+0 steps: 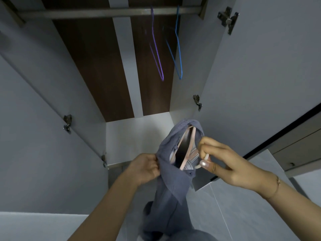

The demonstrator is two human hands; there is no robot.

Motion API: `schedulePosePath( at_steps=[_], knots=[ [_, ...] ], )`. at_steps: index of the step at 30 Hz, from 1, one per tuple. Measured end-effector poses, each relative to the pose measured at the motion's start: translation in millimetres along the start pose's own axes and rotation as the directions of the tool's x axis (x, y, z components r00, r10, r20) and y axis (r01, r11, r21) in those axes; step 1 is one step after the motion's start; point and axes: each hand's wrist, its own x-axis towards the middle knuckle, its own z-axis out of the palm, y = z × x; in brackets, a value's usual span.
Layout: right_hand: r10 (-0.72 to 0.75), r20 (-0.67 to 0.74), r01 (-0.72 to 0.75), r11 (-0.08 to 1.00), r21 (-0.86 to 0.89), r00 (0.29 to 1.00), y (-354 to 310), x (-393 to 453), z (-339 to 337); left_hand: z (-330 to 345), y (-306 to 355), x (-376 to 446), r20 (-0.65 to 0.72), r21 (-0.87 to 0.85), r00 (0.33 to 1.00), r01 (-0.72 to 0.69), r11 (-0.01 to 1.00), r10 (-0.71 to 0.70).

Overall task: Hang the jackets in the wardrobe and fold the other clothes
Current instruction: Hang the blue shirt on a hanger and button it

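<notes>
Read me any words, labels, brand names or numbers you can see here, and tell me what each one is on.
None can be read.
The blue-grey shirt has a pale label inside the collar, too blurred to read.
The pink hanger, the purple hanger and the blue hanger show no lettering.

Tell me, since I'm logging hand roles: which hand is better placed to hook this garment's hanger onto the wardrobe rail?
Right, probably. The right hand already grips the pink hanger's hook, and the rail is above. The left hand only pinches the blue-grey garment.
</notes>
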Motion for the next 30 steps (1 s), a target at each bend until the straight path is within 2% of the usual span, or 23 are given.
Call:
schedulePosePath(
  at_steps=[1,3,5,6,8,9,10,11,12,13,14,15,17,19,20,22,24,26,27,30],
  knots=[
    [-0.018,0.004,0.019,1.000,-0.016,1.000,-2.1,0.8,2.2,0.7,-0.6,-0.8,-0.020,0.108,0.999,0.037,0.993,-0.035],
    [-0.032,0.014,0.033,0.999,-0.018,0.999,-7.3,4.3,4.9,6.5,4.0,0.3,-0.021,0.275,1.000,0.022,0.961,-0.016],
    [-0.032,0.037,0.032,0.999,-0.010,0.999,-12.4,7.3,6.1,17.4,16.8,4.3,0.004,0.423,0.998,-0.056,0.905,0.060],
    [-0.032,0.054,0.033,0.999,-0.017,0.998,-14.8,8.2,7.0,26.5,24.8,4.6,0.012,0.537,0.991,-0.117,0.836,0.132],
    [-0.043,0.086,0.047,0.998,-0.034,0.995,-19.0,10.0,9.9,45.0,37.9,9.0,0.072,0.765,0.937,-0.272,0.584,0.343],
    [-0.052,0.098,0.056,0.998,-0.042,0.994,-21.4,11.2,11.3,50.3,42.5,15.3,0.142,0.853,0.878,-0.343,0.393,0.458],
    [-0.059,0.105,0.064,0.997,-0.049,0.993,-23.7,12.5,12.1,54.1,45.8,24.3,0.232,0.907,0.806,-0.382,0.179,0.545],
    [-0.063,0.107,0.069,0.996,-0.054,0.992,-26.2,13.9,12.2,57.2,47.9,30.5,0.314,0.918,0.745,-0.396,0.013,0.588],
    [-0.067,0.104,0.073,0.996,-0.054,0.992,-28.7,15.4,11.8,59.5,49.2,34.0,0.371,0.907,0.710,-0.415,-0.070,0.598],
    [-0.071,0.100,0.076,0.996,-0.049,0.992,-30.9,16.7,10.9,61.6,50.0,35.0,0.391,0.898,0.701,-0.434,-0.079,0.596],
    [-0.073,0.096,0.078,0.996,-0.043,0.993,-32.3,17.8,9.9,62.3,50.8,35.8,0.390,0.890,0.705,-0.453,-0.047,0.593],
    [-0.074,0.095,0.078,0.996,-0.041,0.993,-32.7,18.4,9.3,63.3,52.4,33.8,0.368,0.879,0.726,-0.475,0.037,0.580],
    [-0.064,0.109,0.069,0.996,-0.049,0.992,-30.7,19.5,9.4,68.5,59.0,24.1,0.276,0.800,0.812,-0.491,0.346,0.515],
    [-0.036,0.135,0.048,0.995,-0.088,0.990,-26.3,21.4,11.7,74.4,69.7,16.2,0.176,0.664,0.912,-0.388,0.639,0.371],
    [-0.028,0.147,0.047,0.992,-0.121,0.989,-24.2,22.5,13.9,77.3,75.2,12.0,0.148,0.618,0.945,-0.319,0.719,0.293],
    [-0.041,0.157,0.071,0.980,-0.188,0.987,-21.9,24.4,18.8,81.8,79.7,7.0,0.126,0.567,0.982,-0.187,0.802,0.140],
    [-0.075,0.146,0.106,0.970,-0.218,0.986,-22.1,25.4,21.2,81.5,72.2,6.3,0.112,0.543,0.993,-0.086,0.835,0.029],
    [-0.095,0.113,0.117,0.971,-0.209,0.989,-22.0,26.8,18.9,76.0,57.6,8.7,0.037,0.613,0.999,-0.018,0.790,-0.006],
    [-0.091,0.088,0.106,0.976,-0.192,0.992,-20.3,28.0,16.4,71.5,50.8,9.7,-0.011,0.696,1.000,-0.008,0.718,0.022],
    [-0.028,0.015,0.030,0.989,-0.144,0.999,-10.5,34.7,7.6,54.0,41.2,12.1,-0.062,0.934,0.973,-0.022,0.358,0.220]
  ],
)
